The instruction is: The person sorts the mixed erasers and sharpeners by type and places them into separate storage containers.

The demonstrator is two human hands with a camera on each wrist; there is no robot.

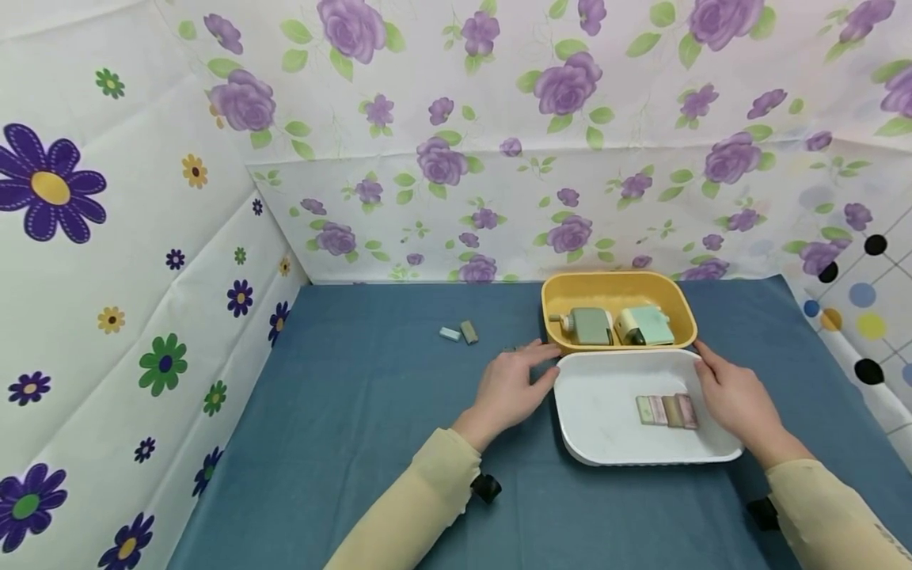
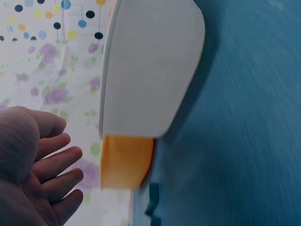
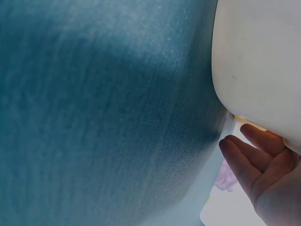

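A white tray (image 1: 598, 408) lies on the blue cloth, with a row of several small flat blocks (image 1: 667, 411) inside toward the right. Right behind it is a yellow tray (image 1: 616, 285) holding a grey-green boxy item (image 1: 591, 326) with a knob on its side and a mint-and-cream boxy item (image 1: 647, 324). My left hand (image 1: 509, 388) is at the left corner where both trays meet, its fingers loosely extended. At the right end of the white tray, my right hand (image 1: 737, 396) rests along the rim with fairly straight fingers, reaching toward the yellow tray's corner.
Two small blocks, one pale (image 1: 450, 334) and one olive (image 1: 469, 332), lie on the cloth left of the yellow tray. A flowered sheet (image 1: 442, 214) hangs at the back, and another patterned sheet (image 1: 142, 317) stands along the left. Blue cloth (image 1: 342, 443) covers the table.
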